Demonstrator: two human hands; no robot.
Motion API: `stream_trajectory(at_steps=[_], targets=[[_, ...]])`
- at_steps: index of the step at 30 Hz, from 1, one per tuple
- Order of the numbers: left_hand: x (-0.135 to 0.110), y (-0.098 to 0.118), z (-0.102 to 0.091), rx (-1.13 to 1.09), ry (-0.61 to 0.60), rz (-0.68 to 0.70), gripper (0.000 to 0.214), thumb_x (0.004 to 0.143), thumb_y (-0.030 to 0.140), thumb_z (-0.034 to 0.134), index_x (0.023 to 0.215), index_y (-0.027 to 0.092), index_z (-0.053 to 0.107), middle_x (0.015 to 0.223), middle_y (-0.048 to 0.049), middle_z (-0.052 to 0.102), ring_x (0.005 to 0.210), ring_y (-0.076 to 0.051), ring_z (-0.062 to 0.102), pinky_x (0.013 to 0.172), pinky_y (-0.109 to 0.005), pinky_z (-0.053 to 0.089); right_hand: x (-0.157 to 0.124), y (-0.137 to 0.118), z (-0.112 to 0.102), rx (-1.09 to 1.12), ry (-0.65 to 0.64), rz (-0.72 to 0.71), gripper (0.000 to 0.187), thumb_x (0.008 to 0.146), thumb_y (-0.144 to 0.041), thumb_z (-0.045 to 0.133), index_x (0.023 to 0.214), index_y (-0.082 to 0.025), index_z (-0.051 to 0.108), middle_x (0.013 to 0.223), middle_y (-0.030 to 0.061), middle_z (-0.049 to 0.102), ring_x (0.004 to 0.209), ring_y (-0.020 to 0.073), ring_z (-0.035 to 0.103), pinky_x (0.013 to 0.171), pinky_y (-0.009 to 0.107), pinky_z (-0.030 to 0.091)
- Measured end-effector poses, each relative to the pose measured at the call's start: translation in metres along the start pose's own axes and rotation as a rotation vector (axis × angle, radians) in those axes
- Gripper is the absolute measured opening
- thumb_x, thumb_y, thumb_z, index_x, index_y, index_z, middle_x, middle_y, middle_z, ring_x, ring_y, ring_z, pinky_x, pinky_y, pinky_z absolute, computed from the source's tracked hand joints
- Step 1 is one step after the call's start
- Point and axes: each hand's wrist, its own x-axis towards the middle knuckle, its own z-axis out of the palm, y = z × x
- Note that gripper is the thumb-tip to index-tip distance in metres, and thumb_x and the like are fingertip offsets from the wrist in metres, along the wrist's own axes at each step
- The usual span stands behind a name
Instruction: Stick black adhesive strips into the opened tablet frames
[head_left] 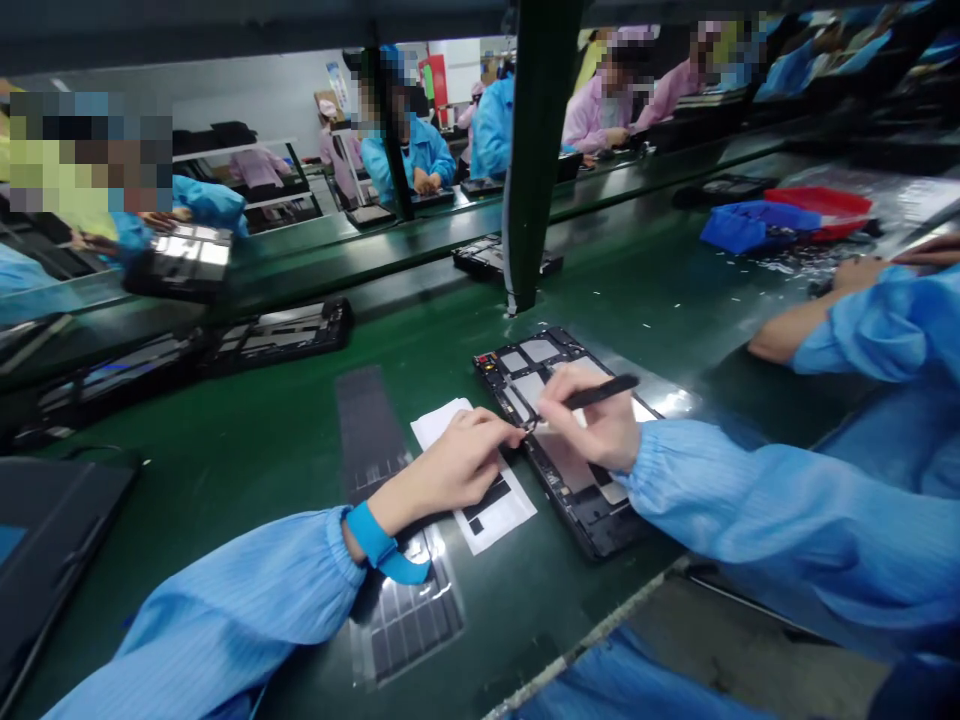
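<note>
An opened tablet-like device point(555, 475), with its inner parts showing, lies on the green bench in front of me. My right hand point(596, 425) is over it, fingers closed around black tweezers point(609, 389) whose tip points down to the device's left edge. At that edge, the fingertips of my left hand point(461, 462) are pinched together, close to the tweezer tip. Whatever they hold is too small to make out. Beneath my left hand are a white backing sheet point(491, 530) with black pieces on it and a clear sheet of dark strips point(412, 625).
More opened devices point(277, 335) sit along the bench's far side. A dark panel point(56, 540) lies at left. A green post point(529, 190) rises ahead. Blue point(757, 228) and red point(825, 210) bins stand back right, near a co-worker's sleeve point(877, 330).
</note>
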Motion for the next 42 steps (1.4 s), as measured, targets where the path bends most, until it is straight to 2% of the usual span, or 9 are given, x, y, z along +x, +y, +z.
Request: stream_trajectory(at_steps=[3, 7, 10, 13, 15, 20, 28, 32, 42], targets=[[0.005, 0.013, -0.005, 0.177, -0.092, 0.010, 0.031, 0.074, 0.003, 0.037, 0.101, 0.012, 0.050, 0.094, -0.0109, 0.056, 0.092, -0.021, 0.046, 0.080, -0.034, 0.040, 0.020, -0.006, -0.008, 0.000, 0.103, 0.151, 0.014, 0.077, -0.022, 0.057, 0.067, -0.018, 0.049, 0.066, 0.0013, 0.052, 0.058, 0.0126, 0.053, 0.055, 0.026, 0.043], [-0.007, 0.004, -0.043, 0.115, -0.061, -0.106, 0.027, 0.079, 0.009, 0.039, 0.104, 0.014, 0.049, 0.097, -0.0078, 0.056, 0.090, -0.017, 0.049, 0.081, -0.028, 0.040, 0.060, -0.023, 0.000, 0.026, -0.113, 0.233, 0.009, 0.075, -0.022, 0.060, 0.074, -0.017, 0.052, 0.070, 0.0012, 0.056, 0.064, 0.0140, 0.057, 0.058, 0.025, 0.045], [-0.038, -0.023, -0.080, 0.101, 0.028, -0.376, 0.014, 0.079, 0.018, 0.044, 0.090, 0.014, 0.052, 0.087, -0.0042, 0.056, 0.079, -0.015, 0.051, 0.073, -0.026, 0.041, 0.074, -0.031, 0.031, 0.075, -0.396, 0.263, 0.008, 0.074, -0.020, 0.060, 0.075, -0.015, 0.054, 0.067, 0.0018, 0.058, 0.063, 0.0146, 0.058, 0.057, 0.025, 0.045], [-0.072, -0.050, -0.103, -0.007, -0.145, -0.631, 0.017, 0.077, 0.028, 0.047, 0.083, 0.014, 0.053, 0.076, -0.0016, 0.054, 0.068, -0.014, 0.049, 0.064, -0.024, 0.039, 0.071, -0.030, 0.075, 0.227, -0.649, 0.339, 0.008, 0.077, -0.021, 0.056, 0.074, -0.014, 0.053, 0.067, 0.0026, 0.060, 0.064, 0.0147, 0.061, 0.059, 0.024, 0.047], [-0.086, -0.063, -0.107, -0.087, -0.287, -0.702, 0.022, 0.074, 0.033, 0.050, 0.084, 0.013, 0.053, 0.074, -0.0007, 0.053, 0.065, -0.013, 0.048, 0.060, -0.023, 0.037, 0.067, -0.025, 0.103, 0.292, -0.738, 0.359, 0.010, 0.079, -0.023, 0.054, 0.075, -0.014, 0.053, 0.067, 0.0029, 0.062, 0.066, 0.0151, 0.063, 0.062, 0.024, 0.047], [-0.092, -0.076, -0.102, -0.122, -0.395, -0.718, 0.033, 0.065, 0.039, 0.060, 0.087, 0.015, 0.053, 0.076, 0.0012, 0.047, 0.067, -0.013, 0.045, 0.057, -0.021, 0.034, 0.063, -0.020, 0.137, 0.371, -0.711, 0.344, 0.009, 0.079, -0.022, 0.052, 0.076, -0.013, 0.053, 0.070, 0.0029, 0.063, 0.064, 0.0135, 0.063, 0.061, 0.022, 0.047], [-0.088, -0.076, -0.096, -0.033, -0.415, -0.802, 0.050, 0.053, 0.053, 0.067, 0.084, 0.018, 0.049, 0.082, -0.0001, 0.043, 0.078, -0.017, 0.042, 0.063, -0.023, 0.034, 0.049, -0.030, 0.128, 0.358, -0.668, 0.242, 0.008, 0.076, -0.018, 0.055, 0.069, -0.014, 0.055, 0.069, 0.0019, 0.061, 0.062, 0.0127, 0.060, 0.058, 0.022, 0.045], [-0.086, -0.072, -0.096, -0.006, -0.438, -0.828, 0.051, 0.054, 0.055, 0.066, 0.084, 0.018, 0.048, 0.083, -0.0007, 0.043, 0.079, -0.018, 0.043, 0.063, -0.024, 0.034, 0.049, -0.031, 0.129, 0.404, -0.667, 0.355, 0.006, 0.078, -0.018, 0.052, 0.075, -0.014, 0.054, 0.068, 0.0024, 0.063, 0.061, 0.0133, 0.061, 0.057, 0.023, 0.046], [-0.085, -0.073, -0.095, -0.001, -0.434, -0.831, 0.049, 0.055, 0.053, 0.067, 0.083, 0.018, 0.048, 0.082, -0.0005, 0.043, 0.077, -0.017, 0.044, 0.062, -0.024, 0.034, 0.048, -0.030, 0.132, 0.306, -0.646, 0.262, 0.006, 0.076, -0.018, 0.056, 0.073, -0.013, 0.057, 0.068, 0.0027, 0.063, 0.063, 0.0140, 0.060, 0.058, 0.023, 0.045]])
